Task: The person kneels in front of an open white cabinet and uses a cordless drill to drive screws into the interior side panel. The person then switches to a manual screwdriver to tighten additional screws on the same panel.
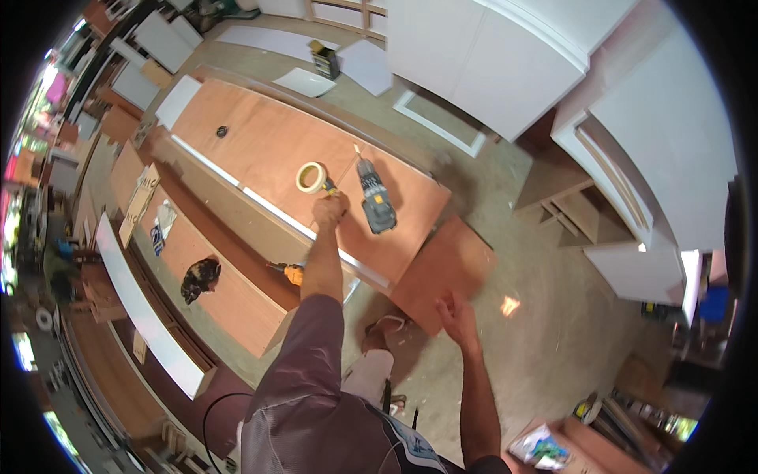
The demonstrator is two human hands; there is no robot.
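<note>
Furthest left of the wide reddish-brown wooden panel (257,146), a long narrow board with a white face (150,304) stands on edge, well apart from it. Between that board and the panel lies a long reddish-brown wooden box (237,308), with a dark mottled bundle (200,280) on it, too blurred for me to name. A small black ring-shaped coil (222,132) lies on the panel, toward its far left end. An orange-and-black power tool (294,273) shows just off the panel's near edge, partly hidden by the person's left forearm.

Over the panel, the left hand (329,209) has its fingers curled around a small yellow-and-dark tool (332,190), whose head pokes out beyond the knuckles. A cream roll of tape (311,178) is just past that head; I can't tell whether they touch. Right of the grip, a grey-and-black cordless drill (376,197) lies on the panel, untouched. Beside the panel's right end, the right hand (456,314) hangs empty, fingers loosely bent, over the edge of a flat brown board (442,272).
</note>
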